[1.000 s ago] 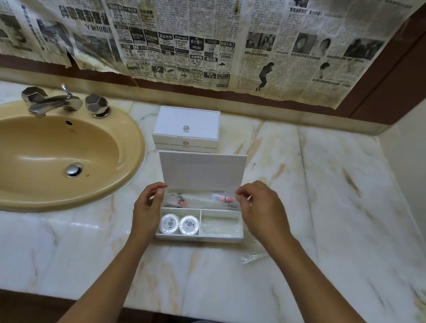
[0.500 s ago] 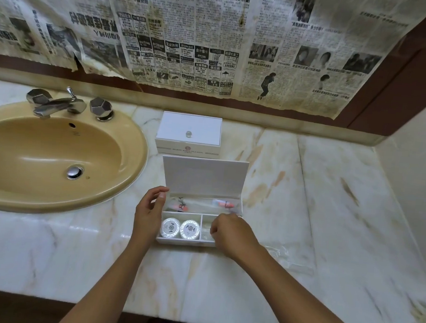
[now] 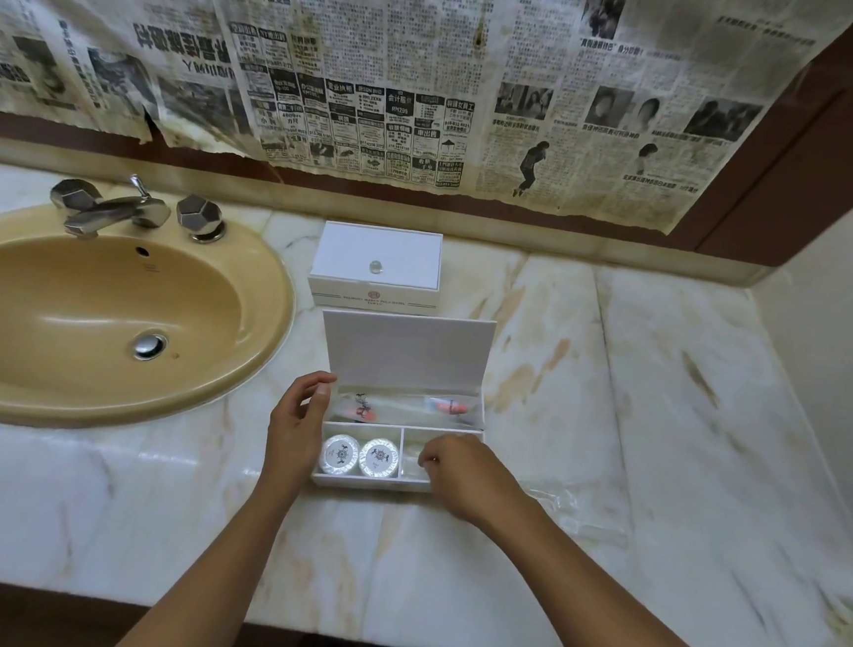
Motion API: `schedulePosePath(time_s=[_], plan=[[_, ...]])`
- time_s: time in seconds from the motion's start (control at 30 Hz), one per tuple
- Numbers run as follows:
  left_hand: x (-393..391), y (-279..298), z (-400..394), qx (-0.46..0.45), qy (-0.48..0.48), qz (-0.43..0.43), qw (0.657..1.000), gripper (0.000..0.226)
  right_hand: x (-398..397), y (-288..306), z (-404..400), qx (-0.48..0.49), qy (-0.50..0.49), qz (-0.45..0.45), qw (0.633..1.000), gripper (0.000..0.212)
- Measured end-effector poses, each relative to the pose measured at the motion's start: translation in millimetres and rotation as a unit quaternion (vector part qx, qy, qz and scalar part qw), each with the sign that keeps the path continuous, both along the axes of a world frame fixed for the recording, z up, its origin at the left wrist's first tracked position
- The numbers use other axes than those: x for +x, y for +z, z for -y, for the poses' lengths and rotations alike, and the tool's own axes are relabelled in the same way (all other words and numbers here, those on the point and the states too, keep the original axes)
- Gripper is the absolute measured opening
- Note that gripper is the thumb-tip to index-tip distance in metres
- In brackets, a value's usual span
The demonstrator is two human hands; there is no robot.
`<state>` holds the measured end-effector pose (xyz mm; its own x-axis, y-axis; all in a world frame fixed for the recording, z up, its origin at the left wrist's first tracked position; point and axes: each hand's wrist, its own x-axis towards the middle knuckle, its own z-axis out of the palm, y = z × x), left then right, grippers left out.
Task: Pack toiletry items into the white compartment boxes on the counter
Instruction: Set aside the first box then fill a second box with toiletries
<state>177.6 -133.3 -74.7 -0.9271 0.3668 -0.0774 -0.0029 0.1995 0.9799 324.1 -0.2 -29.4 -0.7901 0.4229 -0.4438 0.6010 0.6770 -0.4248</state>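
Right hand (image 3: 468,474) stayed beside two soaps (image 3: 360,456).

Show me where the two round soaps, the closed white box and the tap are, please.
Round soaps (image 3: 360,456): head view, on the seam where the two wrapped discs meet.
Closed white box (image 3: 376,257): head view, on its flat lid.
Tap (image 3: 109,210): head view, on the metal spout.
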Motion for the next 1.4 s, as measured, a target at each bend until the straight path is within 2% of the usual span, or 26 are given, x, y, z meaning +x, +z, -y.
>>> schedulePosePath(time_s=[0.2,0.37,0.5,0.63,0.73,1.07,1.4], plan=[[0.1,0.0,-0.6,0.0,0.0,-0.004,1.0,0.016,1.6,19.5,-13.7,0.032,-0.02,-0.112,0.993,0.026],[-0.7,-1.2,-0.1,-0.001,-0.001,-0.004,1.0,0.017,9.1,40.9,-39.3,0.06,-0.131,-0.193,0.971,0.021],[0.4,-0.1,-0.5,-0.001,-0.001,-0.002,1.0,0.016,25.1,33.0,-64.6,0.09,-0.167,-0.116,0.975,0.022],[1.0,0.6,-1.1,0.001,0.0,-0.006,1.0,0.016,40.4,14.6,-71.0,0.074,-0.121,0.038,0.989,0.03],[1.6,0.2,-1.5,0.004,0.002,-0.005,1.0,0.016,47.9,2.4,-65.5,0.069,-0.098,0.088,0.989,0.035],[-0.7,-2.8,0.0,-0.002,-0.001,-0.004,1.0,0.016,47.3,-3.1,-60.8,0.09,-0.105,0.072,0.988,0.032],[-1.7,-4.6,0.6,-0.001,-0.002,0.001,1.0,0.017,44.2,11.3,-63.0,0.068,-0.114,0.052,0.99,0.01]])
